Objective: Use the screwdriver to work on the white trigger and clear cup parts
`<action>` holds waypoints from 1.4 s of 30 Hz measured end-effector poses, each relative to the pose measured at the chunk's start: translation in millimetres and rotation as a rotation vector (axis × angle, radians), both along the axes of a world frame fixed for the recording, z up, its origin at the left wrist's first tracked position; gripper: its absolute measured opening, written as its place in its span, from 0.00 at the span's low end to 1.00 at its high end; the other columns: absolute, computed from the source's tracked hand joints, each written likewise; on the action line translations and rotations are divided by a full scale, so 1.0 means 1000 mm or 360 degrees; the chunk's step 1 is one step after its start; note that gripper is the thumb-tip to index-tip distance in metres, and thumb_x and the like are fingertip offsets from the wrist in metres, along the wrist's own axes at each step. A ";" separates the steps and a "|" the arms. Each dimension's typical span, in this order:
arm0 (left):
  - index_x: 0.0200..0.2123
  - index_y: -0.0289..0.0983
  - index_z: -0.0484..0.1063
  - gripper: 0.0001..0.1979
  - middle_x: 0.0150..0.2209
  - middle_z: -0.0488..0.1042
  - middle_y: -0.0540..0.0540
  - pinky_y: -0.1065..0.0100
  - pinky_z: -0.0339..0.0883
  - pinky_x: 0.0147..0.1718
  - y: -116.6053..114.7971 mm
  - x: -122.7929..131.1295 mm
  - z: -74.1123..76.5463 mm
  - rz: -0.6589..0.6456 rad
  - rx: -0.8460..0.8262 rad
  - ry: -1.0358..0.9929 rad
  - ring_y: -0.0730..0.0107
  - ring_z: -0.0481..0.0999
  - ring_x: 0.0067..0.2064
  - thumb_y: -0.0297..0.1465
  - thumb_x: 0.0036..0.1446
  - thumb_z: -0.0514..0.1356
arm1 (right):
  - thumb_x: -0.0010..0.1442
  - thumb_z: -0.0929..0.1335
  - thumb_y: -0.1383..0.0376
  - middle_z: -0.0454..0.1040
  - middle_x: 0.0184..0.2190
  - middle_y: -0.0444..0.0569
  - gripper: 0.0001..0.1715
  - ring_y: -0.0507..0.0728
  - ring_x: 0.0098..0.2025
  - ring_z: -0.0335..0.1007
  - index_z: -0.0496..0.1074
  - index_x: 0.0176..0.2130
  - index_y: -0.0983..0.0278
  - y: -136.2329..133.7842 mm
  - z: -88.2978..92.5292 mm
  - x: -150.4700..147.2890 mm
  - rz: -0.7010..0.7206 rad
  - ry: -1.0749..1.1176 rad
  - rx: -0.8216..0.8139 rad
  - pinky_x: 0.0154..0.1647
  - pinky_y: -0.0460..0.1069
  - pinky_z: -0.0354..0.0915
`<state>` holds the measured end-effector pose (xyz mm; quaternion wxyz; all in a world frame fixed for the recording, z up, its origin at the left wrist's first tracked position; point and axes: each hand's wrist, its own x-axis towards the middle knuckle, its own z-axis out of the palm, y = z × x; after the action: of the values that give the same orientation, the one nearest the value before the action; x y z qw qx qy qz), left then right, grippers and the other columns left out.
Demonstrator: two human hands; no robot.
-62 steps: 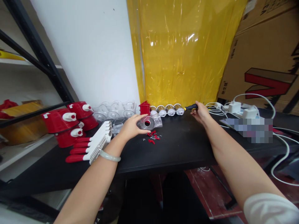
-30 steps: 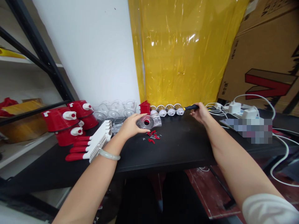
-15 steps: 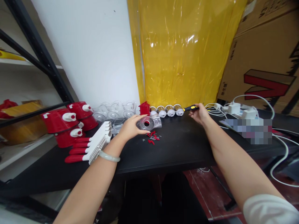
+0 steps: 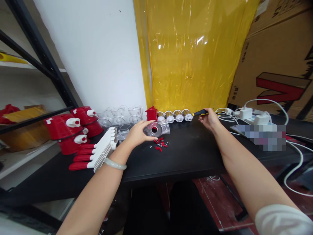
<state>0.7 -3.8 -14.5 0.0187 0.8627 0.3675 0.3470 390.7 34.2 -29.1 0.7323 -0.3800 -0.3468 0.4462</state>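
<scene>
My left hand (image 4: 138,133) grips a clear plastic housing (image 4: 156,129) with a red round opening, lying on its side on the black table (image 4: 186,153). Small red pieces and screws (image 4: 160,144) lie scattered just in front of it. My right hand (image 4: 210,119) is closed on the black and yellow handle of a screwdriver (image 4: 200,113) at the back of the table. A row of several metal-and-white cylinders (image 4: 174,115) and a small red part (image 4: 151,113) stand between my hands, against the yellow sheet.
Red domed bases with white knobs (image 4: 66,127), red-and-white handles (image 4: 95,151) and clear plastic cups (image 4: 119,117) crowd the table's left. White chargers and cables (image 4: 251,114) lie at the right. A cardboard box (image 4: 276,58) and a yellow plastic sheet (image 4: 193,49) stand behind.
Hardly anything moved. My right hand shifted slightly on the screwdriver handle; my left hand stays on the clear housing.
</scene>
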 end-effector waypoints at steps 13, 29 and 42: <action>0.60 0.44 0.73 0.41 0.50 0.77 0.41 0.50 0.70 0.54 0.000 0.000 0.001 0.0008 -0.0023 -0.0003 0.52 0.77 0.51 0.44 0.42 0.77 | 0.63 0.66 0.58 0.63 0.18 0.37 0.12 0.48 0.15 0.57 0.60 0.32 0.59 -0.006 0.002 -0.006 -0.0070 0.0041 -0.0105 0.16 0.44 0.61; 0.61 0.44 0.73 0.41 0.51 0.76 0.41 0.50 0.69 0.55 0.001 0.000 -0.001 -0.0005 -0.0021 0.0017 0.52 0.77 0.52 0.44 0.43 0.77 | 0.64 0.64 0.52 0.68 0.20 0.42 0.15 0.51 0.17 0.64 0.65 0.32 0.59 -0.003 -0.001 -0.002 -0.0092 0.0073 -0.0086 0.18 0.46 0.66; 0.61 0.45 0.73 0.41 0.50 0.76 0.42 0.50 0.70 0.54 0.000 0.001 -0.001 -0.0002 -0.0015 0.0022 0.52 0.77 0.51 0.43 0.42 0.77 | 0.61 0.67 0.53 0.65 0.19 0.39 0.16 0.50 0.16 0.60 0.60 0.30 0.58 0.005 -0.005 -0.002 -0.0147 0.0009 0.0001 0.18 0.46 0.64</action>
<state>1.9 -3.5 -15.3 0.0203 0.8652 0.3687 0.3392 388.9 38.7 -33.8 0.7531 -0.3941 -0.3269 0.4131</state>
